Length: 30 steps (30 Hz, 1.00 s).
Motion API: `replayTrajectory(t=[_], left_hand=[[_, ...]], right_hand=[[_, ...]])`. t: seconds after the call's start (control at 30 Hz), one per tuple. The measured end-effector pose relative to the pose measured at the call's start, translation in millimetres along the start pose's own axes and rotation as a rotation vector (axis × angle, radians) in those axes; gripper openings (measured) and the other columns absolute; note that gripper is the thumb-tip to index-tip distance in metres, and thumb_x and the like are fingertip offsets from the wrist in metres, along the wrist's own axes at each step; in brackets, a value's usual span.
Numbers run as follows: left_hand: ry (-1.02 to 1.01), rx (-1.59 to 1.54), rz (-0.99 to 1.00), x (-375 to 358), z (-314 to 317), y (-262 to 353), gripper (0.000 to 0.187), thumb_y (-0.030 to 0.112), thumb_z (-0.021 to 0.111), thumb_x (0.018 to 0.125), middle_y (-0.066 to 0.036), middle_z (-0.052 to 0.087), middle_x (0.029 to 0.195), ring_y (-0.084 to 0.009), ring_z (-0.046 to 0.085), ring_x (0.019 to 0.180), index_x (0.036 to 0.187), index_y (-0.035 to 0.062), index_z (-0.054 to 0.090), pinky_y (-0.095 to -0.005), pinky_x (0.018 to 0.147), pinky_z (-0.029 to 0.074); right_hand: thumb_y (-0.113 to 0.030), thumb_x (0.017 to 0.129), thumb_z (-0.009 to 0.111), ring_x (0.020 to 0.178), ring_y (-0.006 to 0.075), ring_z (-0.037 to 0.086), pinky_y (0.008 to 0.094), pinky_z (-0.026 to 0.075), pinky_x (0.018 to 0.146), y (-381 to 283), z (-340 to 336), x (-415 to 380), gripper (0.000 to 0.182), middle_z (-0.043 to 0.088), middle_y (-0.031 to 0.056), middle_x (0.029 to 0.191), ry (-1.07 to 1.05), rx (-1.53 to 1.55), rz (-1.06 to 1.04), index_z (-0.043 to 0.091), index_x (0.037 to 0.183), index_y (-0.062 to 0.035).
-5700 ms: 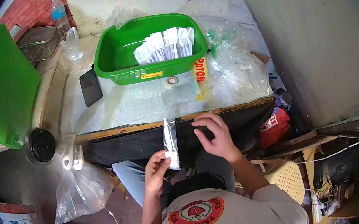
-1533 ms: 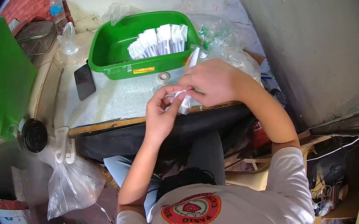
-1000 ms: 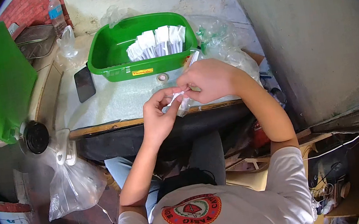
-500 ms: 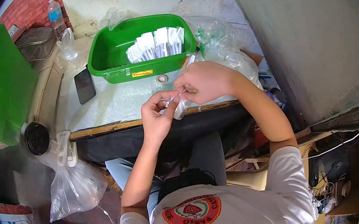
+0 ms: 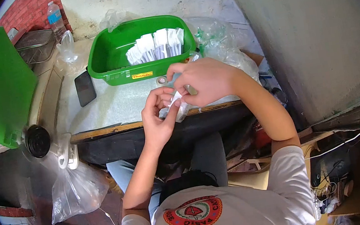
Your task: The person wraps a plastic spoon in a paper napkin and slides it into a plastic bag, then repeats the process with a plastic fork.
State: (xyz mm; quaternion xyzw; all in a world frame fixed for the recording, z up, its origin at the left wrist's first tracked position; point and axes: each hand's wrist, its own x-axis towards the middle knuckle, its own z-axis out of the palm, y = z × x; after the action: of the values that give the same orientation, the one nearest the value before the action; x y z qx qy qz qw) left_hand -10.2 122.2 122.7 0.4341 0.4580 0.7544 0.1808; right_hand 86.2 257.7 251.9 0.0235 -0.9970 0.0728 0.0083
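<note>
Between thumb and fingers, my left hand (image 5: pixel 156 115) pinches a small white packet (image 5: pixel 180 107) at the table's front edge. The packet looks like folded white paper in clear plastic; fingers cover part of it. My right hand (image 5: pixel 210 80) comes in from the right, its bent fingers closed at the packet's upper edge and its index finger lifted. Just beyond the fingers lies a small roll of tape (image 5: pixel 162 81). Behind it stands a green basin (image 5: pixel 106 79) with several similar white packets (image 5: pixel 157 46) lined up inside.
A dark phone (image 5: pixel 85 88) lies left of the basin. Clear plastic bags (image 5: pixel 225 44) are heaped on the right against the wall. A water bottle (image 5: pixel 56 20) stands at the back left. A plastic bag (image 5: pixel 77 193) hangs below the table's left corner.
My right index finger has lifted away from the packet and stretched out. More of the packet's white upper part shows between the hands. My left hand stays in nearly the same place.
</note>
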Motion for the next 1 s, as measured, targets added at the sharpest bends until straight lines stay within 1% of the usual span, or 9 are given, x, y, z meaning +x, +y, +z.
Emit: replayTrajectory(t=[0.17,0.33,0.43,0.5,0.63,0.73,0.8,0.93,1.0], left_hand=[[-0.021,0.082,0.054,-0.3,-0.7,0.2,0.026,-0.009,0.063,0.084,-0.003,0.063,0.089,-0.0062,0.057,0.079,0.106,0.0007,0.054,-0.0210,0.073,0.044],[-0.022,0.119,0.039,0.9,-2.4,2.6,0.027,-0.008,0.064,0.083,-0.005,0.063,0.088,-0.0069,0.057,0.073,0.105,0.0019,0.053,-0.0218,0.068,0.044],[-0.043,0.349,0.071,2.1,-2.7,15.8,0.027,-0.004,0.066,0.082,-0.009,0.064,0.088,-0.0136,0.060,0.066,0.105,0.0028,0.053,-0.0254,0.063,0.047],[-0.051,0.606,0.115,2.6,0.6,24.7,0.026,0.000,0.066,0.082,-0.012,0.064,0.093,-0.0253,0.062,0.063,0.105,0.0031,0.053,-0.0303,0.060,0.049],[-0.034,0.758,0.136,4.1,2.9,32.7,0.026,0.001,0.064,0.081,-0.013,0.064,0.099,-0.0342,0.063,0.071,0.105,0.0038,0.053,-0.0361,0.062,0.050],[-0.053,0.907,0.179,7.7,0.6,31.3,0.030,0.001,0.064,0.078,-0.012,0.063,0.103,-0.0355,0.063,0.083,0.106,0.0051,0.053,-0.0400,0.073,0.049],[-0.062,0.911,0.193,8.9,0.7,32.1,0.031,0.001,0.063,0.078,-0.012,0.062,0.103,-0.0343,0.061,0.093,0.107,0.0064,0.053,-0.0459,0.088,0.043],[-0.069,1.024,0.289,11.5,2.2,36.9,0.033,0.000,0.062,0.076,-0.012,0.061,0.103,-0.0321,0.060,0.096,0.107,0.0057,0.052,-0.0511,0.098,0.036],[-0.111,1.237,0.305,12.0,4.0,42.9,0.035,-0.001,0.063,0.074,-0.011,0.061,0.102,-0.0297,0.061,0.096,0.108,0.0038,0.052,-0.0570,0.103,0.032]], right_hand=[[-0.024,0.074,0.066,0.076,0.0275,0.065,0.0397,0.050,0.066,-0.4,-1.5,4.2,0.015,0.066,0.0062,0.083,-0.147,-0.072,0.089,0.063,0.069,-0.0096],[-0.022,0.072,0.065,0.071,0.0290,0.064,0.0404,0.050,0.063,-1.9,4.1,5.0,0.013,0.064,0.0064,0.073,-0.080,-0.131,0.086,0.063,0.068,-0.0101],[-0.022,0.071,0.066,0.069,0.0297,0.064,0.0407,0.049,0.061,-0.9,11.2,5.9,0.014,0.064,0.0070,0.072,-0.022,-0.153,0.089,0.062,0.066,-0.0097],[-0.022,0.070,0.066,0.068,0.0300,0.064,0.0409,0.049,0.061,-1.1,17.0,7.0,0.014,0.064,0.0074,0.071,-0.002,-0.171,0.097,0.061,0.065,-0.0092],[-0.019,0.069,0.067,0.068,0.0302,0.063,0.0412,0.049,0.060,-2.2,25.2,8.5,0.014,0.063,0.0081,0.071,0.122,-0.163,0.086,0.060,0.064,-0.0079],[-0.018,0.069,0.067,0.068,0.0301,0.064,0.0412,0.049,0.060,-0.8,28.4,9.1,0.012,0.064,0.0084,0.071,0.155,-0.147,0.098,0.062,0.065,-0.0077],[-0.018,0.069,0.067,0.069,0.0300,0.064,0.0412,0.049,0.061,-0.7,29.1,8.8,0.011,0.064,0.0085,0.071,0.166,-0.140,0.104,0.062,0.065,-0.0076],[-0.017,0.070,0.066,0.070,0.0305,0.064,0.0418,0.050,0.061,-2.1,32.5,7.9,0.011,0.064,0.0088,0.071,0.229,-0.128,0.108,0.063,0.066,-0.0072],[-0.017,0.071,0.065,0.070,0.0308,0.064,0.0421,0.050,0.061,-1.0,35.0,8.8,0.012,0.064,0.0089,0.071,0.248,-0.109,0.107,0.063,0.066,-0.0069]])
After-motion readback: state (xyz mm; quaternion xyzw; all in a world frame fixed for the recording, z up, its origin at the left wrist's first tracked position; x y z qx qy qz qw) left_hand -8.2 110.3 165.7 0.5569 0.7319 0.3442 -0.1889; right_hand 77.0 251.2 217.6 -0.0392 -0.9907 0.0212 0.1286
